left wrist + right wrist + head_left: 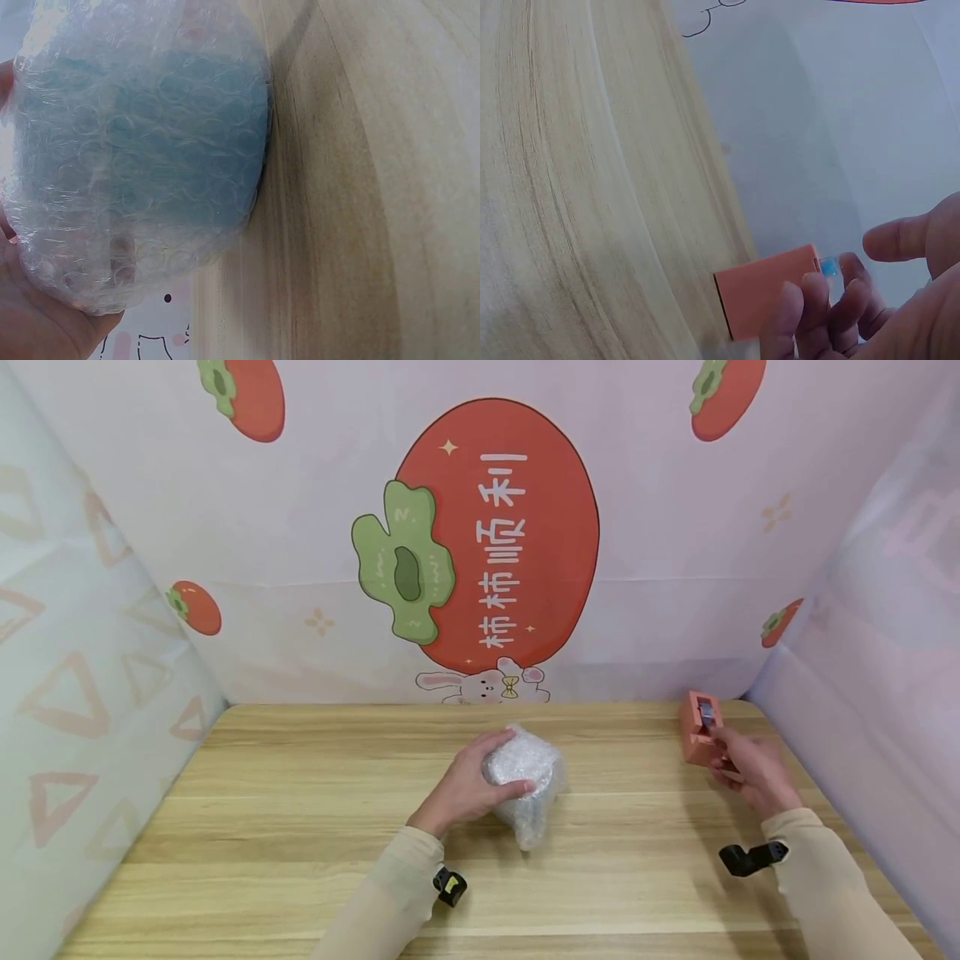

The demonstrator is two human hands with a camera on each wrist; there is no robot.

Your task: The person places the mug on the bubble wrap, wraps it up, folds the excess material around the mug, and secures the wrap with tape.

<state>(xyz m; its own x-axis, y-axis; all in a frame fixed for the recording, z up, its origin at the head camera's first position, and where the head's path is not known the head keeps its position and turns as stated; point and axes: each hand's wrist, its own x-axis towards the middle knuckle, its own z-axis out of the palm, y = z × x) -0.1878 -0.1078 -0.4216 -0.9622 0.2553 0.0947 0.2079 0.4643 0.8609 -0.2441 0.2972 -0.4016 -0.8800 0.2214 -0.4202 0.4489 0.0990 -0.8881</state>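
Observation:
A bundle of bubble wrap [525, 768] sits on the wooden table near its middle; through the clear layers in the left wrist view, a light blue thing [172, 135] shows, its shape blurred. My left hand [467, 787] grips the bundle from the left, thumb across the near side and fingers round the far side. At the far right stands a salmon-pink tape dispenser [701, 727] with a roll of tape in it. My right hand [756, 768] is at its near end, fingertips beside it. In the right wrist view, thumb and forefinger are apart near the blue-tinted tape end [829, 266].
The wooden table [300, 810] runs back to a cloth wall [300, 643] printed with persimmons and a rabbit. More printed cloth hangs along the left and right sides. The dispenser stands close to the table's back right corner.

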